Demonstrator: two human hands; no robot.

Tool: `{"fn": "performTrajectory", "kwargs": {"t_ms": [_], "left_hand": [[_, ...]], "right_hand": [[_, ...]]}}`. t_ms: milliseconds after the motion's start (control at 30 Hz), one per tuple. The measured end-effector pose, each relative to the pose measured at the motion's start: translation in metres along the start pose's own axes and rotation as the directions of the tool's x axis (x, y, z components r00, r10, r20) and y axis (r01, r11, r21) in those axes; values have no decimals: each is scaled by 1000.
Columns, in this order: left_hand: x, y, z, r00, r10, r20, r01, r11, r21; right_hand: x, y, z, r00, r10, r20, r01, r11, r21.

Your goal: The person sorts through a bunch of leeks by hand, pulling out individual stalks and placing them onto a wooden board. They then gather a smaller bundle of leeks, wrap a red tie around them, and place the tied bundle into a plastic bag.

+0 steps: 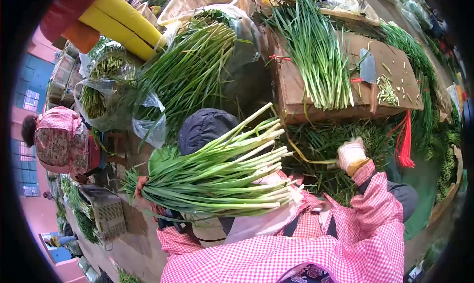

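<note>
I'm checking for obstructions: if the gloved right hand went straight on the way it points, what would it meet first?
Probably the loose greens heaped just ahead of the right hand, in front of the wooden board. Depth is unclear.

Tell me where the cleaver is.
Head view, upper right: the cleaver lies on the wooden board, between a pile of green stalks and some cut stem bits.

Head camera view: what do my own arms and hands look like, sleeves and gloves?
The right sleeve and left sleeve are pink-and-white check. The right hand wears a whitish glove with a tan-orange cuff. The left hand is mostly hidden behind the green onions; its covering cannot be told.
</note>
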State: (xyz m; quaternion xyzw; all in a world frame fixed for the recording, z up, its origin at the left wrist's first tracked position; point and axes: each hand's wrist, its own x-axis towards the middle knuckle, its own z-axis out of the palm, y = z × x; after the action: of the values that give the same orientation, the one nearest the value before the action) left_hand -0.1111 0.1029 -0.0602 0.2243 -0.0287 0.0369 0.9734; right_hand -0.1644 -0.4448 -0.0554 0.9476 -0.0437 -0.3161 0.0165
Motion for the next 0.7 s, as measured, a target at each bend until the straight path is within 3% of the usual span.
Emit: {"fn": "performTrajectory", "kwargs": {"t_ms": [33,67,100,133,167,233,267,300,333,367,400,433,467,500,533,600,633,667,700], "left_hand": [[0,3,-7,999,17,-49,-14,998,67],[-2,9,-16,994,39,-98,-25,990,138],[-1,14,-26,989,65,-134,-36,977,210],[-1,15,-29,977,99,-188,-73,988,139],[-1,15,-32,961,131,-241,-117,990,72],[-3,1,-1,955,80,-287,-79,997,15],[-1,-4,9,985,19,-172,-3,996,89],[3,1,1,990,18,-138,-23,999,-33],[5,8,-15,993,25,-114,-43,987,-155],[2,14,-25,995,37,-98,-62,959,-275],[2,15,-16,982,23,-187,-52,986,-156],[1,12,-9,990,29,-135,-35,998,-46],[3,2,-1,996,37,-76,-33,998,55],[5,1,-5,997,29,-74,-33,998,-47],[7,0,-10,997,22,-71,-32,988,-148],[11,6,-36,998,60,8,-60,998,-5],[15,6,-41,995,76,63,-80,995,62],[18,4,-38,991,46,127,-50,998,23],[17,4,-32,996,28,80,-29,1000,12]], "right_hand": [[-10,-8,-9,990,-48,-133,37,996,-77],[-13,-18,-21,969,-112,-219,193,898,395],[-9,-30,-35,937,-118,-330,336,566,752],[-5,-47,-47,937,-192,-291,337,285,897],[-1,-64,-58,921,-275,-278,283,-20,959],[17,-90,-63,831,-547,-103,16,-161,987],[23,-109,-50,792,-566,-228,88,-263,961],[14,-126,-57,742,-575,-344,148,-361,921],[-2,-118,-66,802,-503,-323,184,-305,934],[-9,-114,-69,867,-461,-189,150,-119,981],[-16,-102,-68,878,-377,-294,297,-51,953],[-21,-86,-62,868,-297,-399,426,31,904],[-12,-65,-53,974,-106,-200,184,-146,972],[-1,-48,-48,998,45,52,-33,-355,934],[3,-43,-51,991,41,-128,133,-141,981],[6,-37,-51,899,-88,-429,436,266,860],[13,-45,-61,804,-139,-578,588,332,738],[14,-54,-85,836,-227,-499,544,242,803],[13,-64,-107,849,-325,-418,483,152,862]]}}
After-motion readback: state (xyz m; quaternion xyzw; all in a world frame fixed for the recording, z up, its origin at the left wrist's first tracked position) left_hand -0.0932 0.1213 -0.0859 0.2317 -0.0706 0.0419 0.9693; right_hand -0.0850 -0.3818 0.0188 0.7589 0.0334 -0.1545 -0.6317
